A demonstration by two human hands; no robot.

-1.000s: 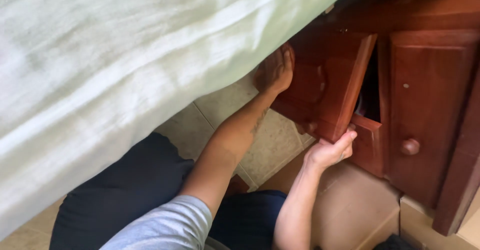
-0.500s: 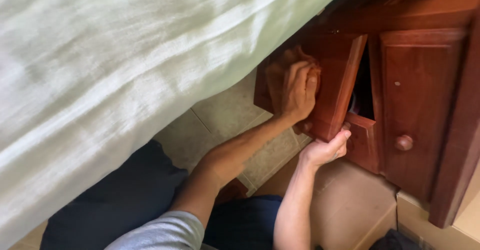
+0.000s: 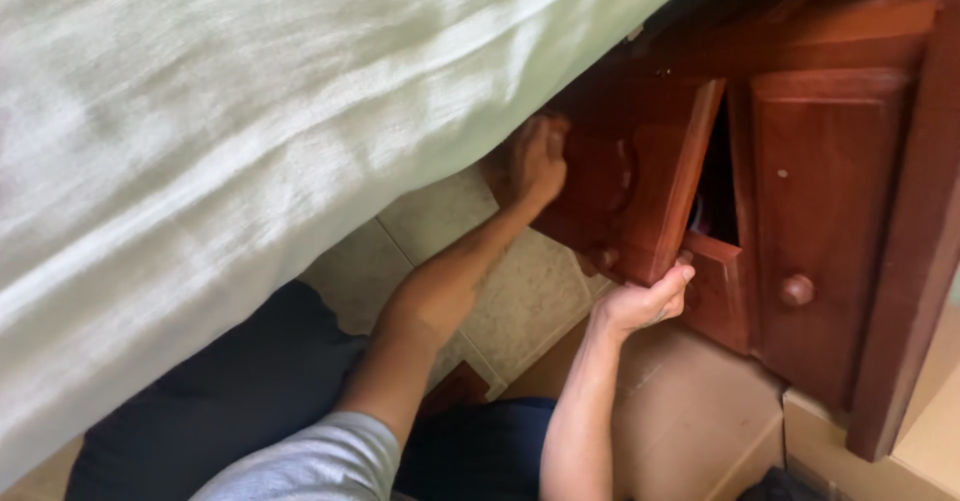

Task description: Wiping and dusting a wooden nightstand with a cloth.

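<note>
A reddish wooden drawer (image 3: 650, 191) is pulled out of a wooden bedside cabinet (image 3: 830, 221) and hangs tilted. My right hand (image 3: 645, 301) grips the drawer's lower front corner from below. My left hand (image 3: 535, 161) is curled around the drawer's left end, close under the edge of a pale green bedspread (image 3: 250, 161). The dark opening behind the drawer shows a little of something inside, too small to tell what.
A second drawer front with a round knob (image 3: 797, 289) sits to the right. Cardboard boxes (image 3: 700, 411) lie on the floor below the cabinet. Beige floor tiles (image 3: 470, 251) show between bed and cabinet. My dark-clothed knees (image 3: 250, 391) are at the bottom.
My left hand has moved from the drawer's front panel back to its left end near the bedspread. My right hand has kept its grip on the lower corner.
</note>
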